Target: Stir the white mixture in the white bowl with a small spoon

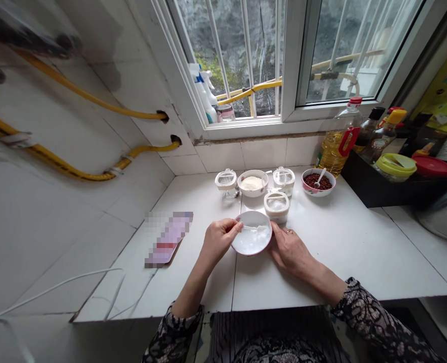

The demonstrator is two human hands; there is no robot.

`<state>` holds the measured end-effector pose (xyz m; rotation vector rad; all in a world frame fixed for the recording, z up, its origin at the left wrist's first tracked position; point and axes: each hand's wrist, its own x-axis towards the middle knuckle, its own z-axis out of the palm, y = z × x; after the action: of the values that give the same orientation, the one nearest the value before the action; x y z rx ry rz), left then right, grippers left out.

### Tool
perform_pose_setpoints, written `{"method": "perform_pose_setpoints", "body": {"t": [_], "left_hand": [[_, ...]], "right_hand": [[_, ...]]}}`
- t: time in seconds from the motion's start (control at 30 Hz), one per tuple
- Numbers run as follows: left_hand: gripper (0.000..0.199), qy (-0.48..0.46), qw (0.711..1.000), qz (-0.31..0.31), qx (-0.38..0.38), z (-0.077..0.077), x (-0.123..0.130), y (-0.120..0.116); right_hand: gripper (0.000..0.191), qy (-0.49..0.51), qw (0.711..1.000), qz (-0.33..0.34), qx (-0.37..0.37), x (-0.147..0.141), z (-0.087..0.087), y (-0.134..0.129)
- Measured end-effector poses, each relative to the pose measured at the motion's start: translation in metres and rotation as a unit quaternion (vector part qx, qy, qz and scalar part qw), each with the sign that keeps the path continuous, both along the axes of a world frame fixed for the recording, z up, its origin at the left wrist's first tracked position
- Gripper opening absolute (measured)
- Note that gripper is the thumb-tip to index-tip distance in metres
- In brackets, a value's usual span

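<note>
My left hand (220,239) pinches the handle of a small white spoon (251,228) over a white bowl (252,247) with white contents. My right hand (289,250) grips the right rim and side of this bowl, tilted a little towards me. Just behind it stands a lidded clear jar (276,205) with something white inside. Farther back are a bowl of pale powder or grains (252,183), a clear jar (227,183) to its left and another clear jar (283,180) to its right. A bowl of dark red beans (317,183) with a white spoon stands at the right.
A phone-like object (170,239), partly pixelated, lies at the left with a white cable (119,292). An oil bottle (336,146) and a black box (374,184) of bottles and lidded containers stand at the right, below the window. Yellow pipes (75,171) run along the left wall.
</note>
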<state>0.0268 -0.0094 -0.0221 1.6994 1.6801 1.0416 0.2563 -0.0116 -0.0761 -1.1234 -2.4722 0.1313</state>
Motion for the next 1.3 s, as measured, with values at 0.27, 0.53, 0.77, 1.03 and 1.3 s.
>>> {"method": "perform_pose_setpoints", "body": {"t": [0.27, 0.53, 0.77, 1.03, 1.3], "left_hand": [[0.036, -0.018, 1.000, -0.007, -0.009, -0.005, -0.001, 0.002], [0.039, -0.065, 0.997, -0.038, -0.035, -0.004, -0.009, 0.008], [0.041, -0.108, 0.994, -0.018, -0.029, -0.005, -0.016, 0.011], [0.037, -0.126, 0.992, 0.004, -0.018, 0.004, -0.016, 0.010], [0.034, -0.115, 0.989, 0.048, 0.079, 0.029, -0.004, 0.022]], "right_hand": [[0.074, 0.011, 1.000, 0.005, 0.016, 0.002, -0.003, 0.001], [0.073, 0.006, 1.000, 0.006, 0.017, 0.001, -0.003, 0.001], [0.072, 0.013, 1.000, 0.006, 0.004, 0.001, -0.001, 0.000], [0.075, 0.016, 1.000, 0.009, -0.007, 0.001, -0.001, 0.000], [0.072, 0.008, 1.000, 0.008, 0.014, 0.001, 0.000, 0.000]]}}
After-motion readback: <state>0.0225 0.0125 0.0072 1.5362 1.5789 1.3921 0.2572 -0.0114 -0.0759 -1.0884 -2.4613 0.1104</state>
